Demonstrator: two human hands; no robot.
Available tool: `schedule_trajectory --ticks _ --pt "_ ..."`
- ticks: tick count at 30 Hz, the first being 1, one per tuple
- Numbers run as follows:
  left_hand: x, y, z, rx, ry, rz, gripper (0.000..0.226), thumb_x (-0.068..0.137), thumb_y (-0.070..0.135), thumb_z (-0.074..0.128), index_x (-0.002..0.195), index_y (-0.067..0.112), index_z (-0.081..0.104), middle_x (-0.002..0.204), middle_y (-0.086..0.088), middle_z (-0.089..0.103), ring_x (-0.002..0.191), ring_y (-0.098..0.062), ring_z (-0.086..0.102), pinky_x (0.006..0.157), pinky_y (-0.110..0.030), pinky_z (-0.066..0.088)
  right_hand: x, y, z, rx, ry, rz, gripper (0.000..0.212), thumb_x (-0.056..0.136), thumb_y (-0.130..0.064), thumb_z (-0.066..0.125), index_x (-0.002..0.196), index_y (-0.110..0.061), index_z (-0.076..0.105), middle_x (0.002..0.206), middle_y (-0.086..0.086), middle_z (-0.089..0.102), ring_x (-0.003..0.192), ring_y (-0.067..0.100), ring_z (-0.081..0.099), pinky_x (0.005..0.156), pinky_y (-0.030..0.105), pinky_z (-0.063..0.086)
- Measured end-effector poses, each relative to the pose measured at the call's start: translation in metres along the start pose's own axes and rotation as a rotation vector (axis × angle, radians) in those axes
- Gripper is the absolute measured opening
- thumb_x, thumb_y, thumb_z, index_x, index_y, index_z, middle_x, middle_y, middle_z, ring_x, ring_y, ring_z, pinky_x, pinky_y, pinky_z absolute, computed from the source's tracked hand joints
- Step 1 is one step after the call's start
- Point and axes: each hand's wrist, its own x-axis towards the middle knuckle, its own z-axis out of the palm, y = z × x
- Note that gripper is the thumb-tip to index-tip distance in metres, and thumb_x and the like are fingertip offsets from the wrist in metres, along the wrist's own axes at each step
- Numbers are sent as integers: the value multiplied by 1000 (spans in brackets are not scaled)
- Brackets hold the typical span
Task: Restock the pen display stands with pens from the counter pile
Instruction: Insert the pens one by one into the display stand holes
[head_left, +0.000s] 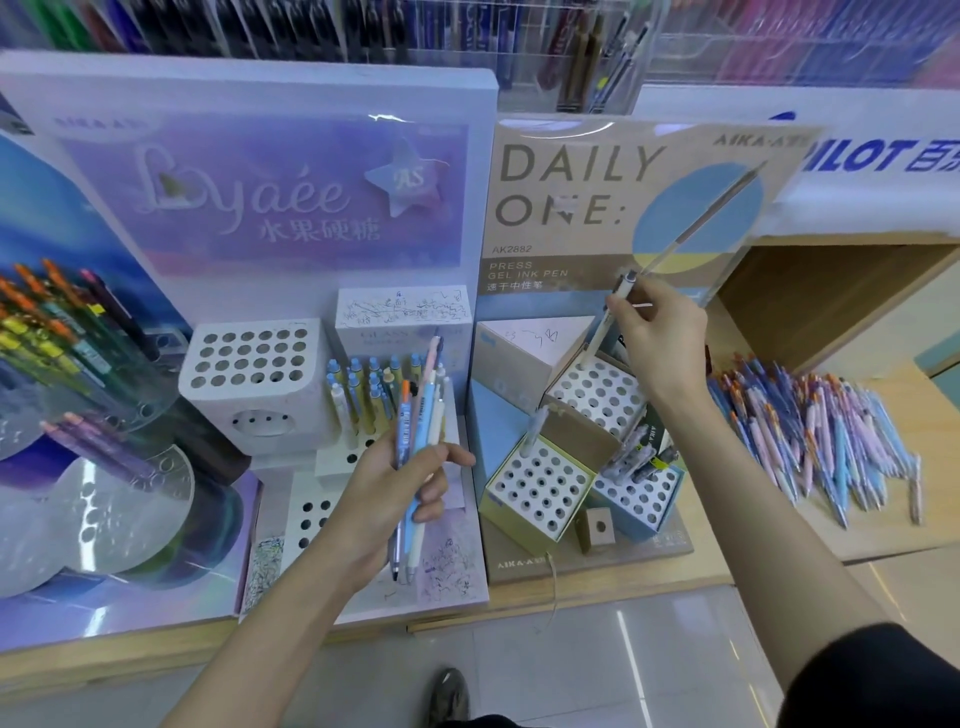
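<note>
Right hand (657, 332) pinches one pale pen (602, 325) between fingertips, its lower end at the upper holed block (597, 392) of the Daily One stand. Left hand (395, 491) curls around a pen bundle (421, 447). The pen pile (815, 441) lies on the counter (883, 530), far right.

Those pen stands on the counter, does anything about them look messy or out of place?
Yes. A loose pile of pens lies scattered flat on the counter, right of the Daily One stand, whose hole blocks sit almost empty. The Daily One sign also tilts askew.
</note>
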Motion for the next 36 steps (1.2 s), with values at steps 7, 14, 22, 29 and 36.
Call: schedule_trajectory --ticks 7,14,22,29,36 --pt "-1 2 -2 57 -14 26 35 76 27 64 109 15 60 93 -7 75 70 -15 69 58 -24 54 3 3 1 -63 -46 -22 13 94 -21 58 91 -9 63 79 -1 62 64 4 52 54 4 35" --pt "-1 5 -6 35 -9 33 46 74 25 65 119 20 56 104 -2 74 77 -17 71 56 -21 53 -3 10 8 -94 -144 -6 17 94 -17 58 96 -2 66 83 6 67 77 22 62 59 20 36" --pt "-4 5 -5 -97 -20 47 41 80 23 61 120 16 54 104 -13 72 56 -9 52 46 -18 42 -5 15 10 -67 -89 62 18 92 -19 62 90 -1 64 81 3 62 63 11 55 49 4 35" --pt "-10 4 -6 -19 -34 31 35 83 20 57 118 17 57 105 -6 73 77 -9 66 58 -21 52 -8 13 9 -41 -130 99 19 92 -19 61 103 -4 66 91 5 67 70 -3 56 60 3 41" --pt "-10 4 0 30 -29 53 27 88 19 54 116 21 56 105 2 74 93 -13 70 67 -21 55 -50 -32 -1 69 -9 108 43 89 -29 65 129 -19 51 119 -7 56 109 7 53 87 25 45"
